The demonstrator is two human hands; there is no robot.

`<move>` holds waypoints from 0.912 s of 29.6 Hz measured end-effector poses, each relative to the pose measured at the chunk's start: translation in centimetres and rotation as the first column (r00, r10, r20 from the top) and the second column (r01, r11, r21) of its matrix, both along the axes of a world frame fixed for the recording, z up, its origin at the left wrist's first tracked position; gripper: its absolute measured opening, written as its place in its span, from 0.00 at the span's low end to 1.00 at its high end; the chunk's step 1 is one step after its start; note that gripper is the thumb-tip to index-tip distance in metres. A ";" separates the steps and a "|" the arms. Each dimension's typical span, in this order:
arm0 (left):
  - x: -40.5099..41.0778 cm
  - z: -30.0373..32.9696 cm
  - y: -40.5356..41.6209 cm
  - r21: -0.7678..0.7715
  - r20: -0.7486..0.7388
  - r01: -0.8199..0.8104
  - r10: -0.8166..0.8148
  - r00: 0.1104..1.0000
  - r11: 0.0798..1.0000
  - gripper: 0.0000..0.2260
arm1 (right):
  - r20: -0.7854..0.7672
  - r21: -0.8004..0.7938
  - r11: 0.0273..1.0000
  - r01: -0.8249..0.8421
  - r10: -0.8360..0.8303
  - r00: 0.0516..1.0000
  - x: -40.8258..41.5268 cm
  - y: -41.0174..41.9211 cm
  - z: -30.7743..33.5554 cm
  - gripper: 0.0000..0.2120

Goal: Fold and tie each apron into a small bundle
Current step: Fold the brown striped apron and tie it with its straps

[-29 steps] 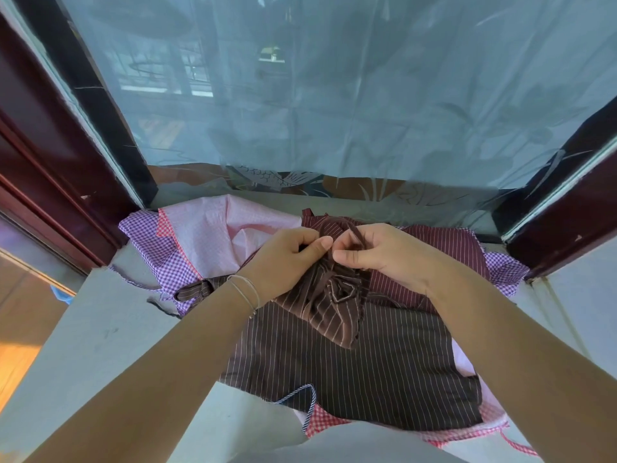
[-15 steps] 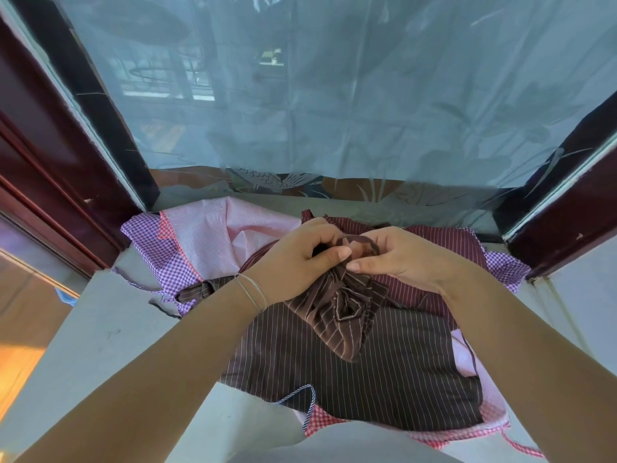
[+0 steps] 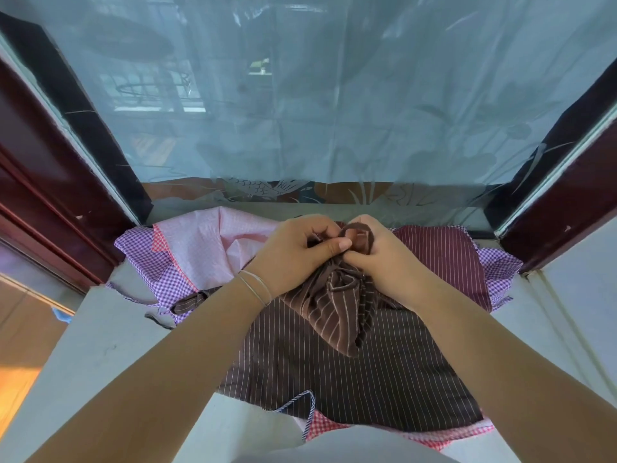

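Head view: looking down on a window ledge [image 3: 100,345] heaped with aprons, both hands meeting over the pile.
Far left: purple checked apron [image 3: 157,272] and pink apron [image 3: 213,242], loose, not yet folded.
Left hand [image 3: 293,259]: fingers curled, thumb pressed across the top of the brown striped bundle [image 3: 337,312], pinching cloth and strap against it.
Change at left: thumb tip now pushed further right than a second ago, laid over the strap's crossing rather than just beside it.
Strap loop [image 3: 357,233]: brown tie standing up as a rounded loop between the hands; a second ago only a thin strand pinched there, half a second ago a smaller loop.
Right hand [image 3: 384,262]: curled round the loop's right side, gripping the strap; fingertips hidden behind it.
Bundle position: resting on the flat brown striped apron [image 3: 350,379], near the middle of the pile, point hanging toward the viewer.
Far right: maroon striped apron [image 3: 444,259], spread, untouched.
Meaning: likely knot being formed, not yet drawn tight; this bundle near finished, several aprons left.
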State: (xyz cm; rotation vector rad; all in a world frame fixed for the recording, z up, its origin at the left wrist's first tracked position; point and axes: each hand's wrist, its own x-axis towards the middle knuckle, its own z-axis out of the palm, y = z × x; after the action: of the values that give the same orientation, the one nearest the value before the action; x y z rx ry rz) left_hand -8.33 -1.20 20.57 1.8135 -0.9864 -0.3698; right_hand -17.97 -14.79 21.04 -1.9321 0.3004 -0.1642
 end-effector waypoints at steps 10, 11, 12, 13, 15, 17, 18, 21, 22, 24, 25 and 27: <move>-0.1 0.8 0.0 -0.260 -0.115 0.046 -0.078 0.990 0.964 0.04 | 0.058 0.762 0.629 -0.153 0.169 0.984 -0.9 -0.8 0.2 0.10; 0.0 0.7 0.1 -0.296 -0.148 0.027 -0.074 0.986 0.955 0.04 | 0.072 0.799 0.575 -0.174 0.196 0.978 -0.9 -1.1 0.0 0.08; 0.1 0.7 0.3 -0.321 -0.183 0.014 -0.077 0.980 0.947 0.04 | 0.081 0.818 0.542 -0.191 0.220 0.972 -1.0 -1.5 -0.4 0.04; 0.2 0.6 0.4 -0.336 -0.217 0.010 -0.088 0.972 0.942 0.05 | 0.093 0.834 0.510 -0.210 0.245 0.965 -1.1 -1.6 -0.6 0.03; 0.4 0.4 0.7 -0.353 -0.271 0.019 -0.122 0.955 0.936 0.04 | 0.095 0.846 0.486 -0.220 0.270 0.958 -1.2 -1.9 -1.2 0.10; 0.3 0.3 0.8 -0.365 -0.289 0.050 -0.165 0.943 0.929 0.02 | 0.086 0.845 0.495 -0.202 0.248 0.965 -1.3 -1.7 -1.8 0.14; 0.2 0.3 0.8 -0.367 -0.279 0.062 -0.173 0.945 0.928 0.02 | 0.082 0.842 0.504 -0.191 0.229 0.970 -1.3 -1.6 -1.9 0.14; 0.2 0.6 0.8 -0.342 -0.187 0.109 -0.182 0.965 0.933 0.04 | 0.108 0.818 0.545 -0.185 0.171 0.979 -1.0 -1.1 -1.4 0.14; 0.2 0.6 0.8 -0.323 -0.160 0.127 -0.186 0.970 0.938 0.02 | 0.103 0.785 0.595 -0.173 0.150 0.983 -1.0 -1.1 -0.9 0.12; 0.6 0.5 1.0 -0.269 -0.115 0.144 -0.180 0.977 0.952 0.05 | 0.088 0.501 0.854 -0.142 0.113 0.990 -1.2 -1.1 0.6 0.09; 0.7 0.3 1.1 -0.244 -0.105 0.156 -0.186 0.977 0.957 0.07 | 0.075 0.197 0.972 -0.125 0.112 0.991 -1.4 -1.0 1.5 0.09; 0.9 0.1 1.3 -0.208 -0.089 0.199 -0.221 0.971 0.958 0.06 | 0.033 -0.363 0.923 -0.131 0.153 0.988 -1.5 -0.7 2.8 0.07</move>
State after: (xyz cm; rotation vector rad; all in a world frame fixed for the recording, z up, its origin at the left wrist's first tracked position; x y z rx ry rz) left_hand -7.46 0.06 20.70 1.4972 -1.1005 -0.4814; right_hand -19.50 -15.52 23.85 -2.2999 0.0908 -0.1918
